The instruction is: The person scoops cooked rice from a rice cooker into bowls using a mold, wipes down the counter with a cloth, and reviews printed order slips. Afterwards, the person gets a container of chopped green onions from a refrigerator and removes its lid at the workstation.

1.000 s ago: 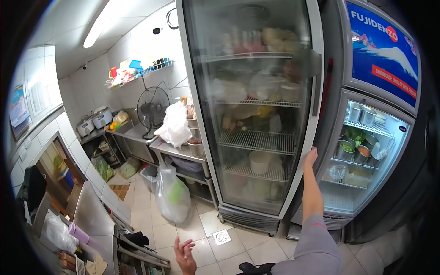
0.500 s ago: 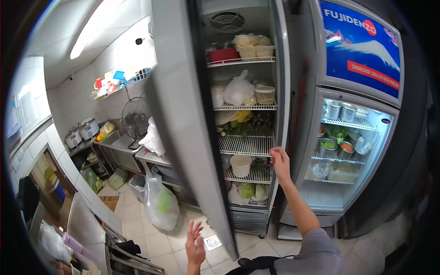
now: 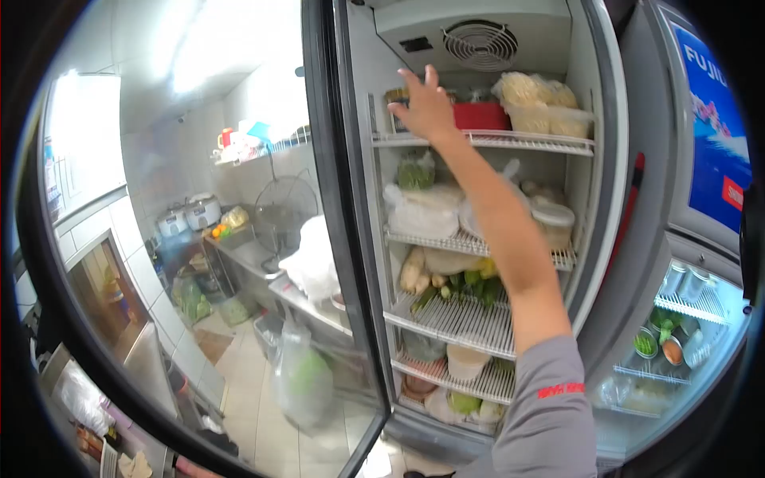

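My right hand (image 3: 426,103) is raised at the left end of the fridge's top shelf (image 3: 526,142), fingers spread, holding nothing. Near it on that shelf are a dark-lidded jar (image 3: 397,107), a red container (image 3: 482,117) and a clear tub with bags of pale food (image 3: 542,99). My forearm crosses in front of the second shelf, where white bags (image 3: 422,211) and a lidded tub (image 3: 552,223) rest. Green and pale vegetables (image 3: 470,287) lie on the third shelf. My left hand is not in view.
The opened glass door (image 3: 351,239) fills the left side. Through it show a fan (image 3: 283,211), rice cookers (image 3: 202,210), a hanging plastic bag (image 3: 305,374) and a metal counter (image 3: 319,307). A lit second chiller (image 3: 677,342) stands at the right.
The fridge door has swung open toward the left. My right hand has gone from the fridge's right edge up to the top shelf. My left hand has left the view, and the fridge looks closer.
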Tool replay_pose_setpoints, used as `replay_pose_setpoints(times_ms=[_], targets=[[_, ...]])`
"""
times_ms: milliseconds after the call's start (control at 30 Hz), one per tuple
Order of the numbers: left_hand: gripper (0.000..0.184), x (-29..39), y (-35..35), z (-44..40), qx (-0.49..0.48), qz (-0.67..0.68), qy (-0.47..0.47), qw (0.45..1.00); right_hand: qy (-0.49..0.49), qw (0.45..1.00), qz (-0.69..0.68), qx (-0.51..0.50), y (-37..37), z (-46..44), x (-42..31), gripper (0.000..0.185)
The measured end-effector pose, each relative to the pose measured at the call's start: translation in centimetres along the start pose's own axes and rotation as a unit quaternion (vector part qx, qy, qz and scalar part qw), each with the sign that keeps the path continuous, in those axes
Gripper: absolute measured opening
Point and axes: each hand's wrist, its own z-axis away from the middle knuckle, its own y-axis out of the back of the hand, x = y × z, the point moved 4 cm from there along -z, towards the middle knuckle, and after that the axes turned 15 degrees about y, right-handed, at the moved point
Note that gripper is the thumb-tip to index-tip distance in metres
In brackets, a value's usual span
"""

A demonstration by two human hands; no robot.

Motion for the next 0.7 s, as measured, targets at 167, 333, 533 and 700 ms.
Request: replay_pose_setpoints(times_ms=[167,333,533,700], targets=[[0.071,3.9,-11.1,2.3,0.203,-0.091,-0.298,0.928,-0.136,0.984,0.062,-0.097,-8.8,-5.6,6.5,0.070],[0.063,6.2,-23.9,2.6,0.103,-0.007,-0.528,0.843,-0.131,0.985,0.054,-0.100,-10.8,-6.4,8.0,0.059],[0.049,13.9,-42.9,-3.2,-0.233,0.015,-0.425,0.875,-0.154,0.980,-0.109,-0.066,-8.3,-7.4,8.1,0.050],[0.054,18.8,-56.1,-8.1,-0.363,0.089,-0.237,0.897,-0.168,0.899,-0.404,0.028,-5.5,-8.0,7.0,0.038]])
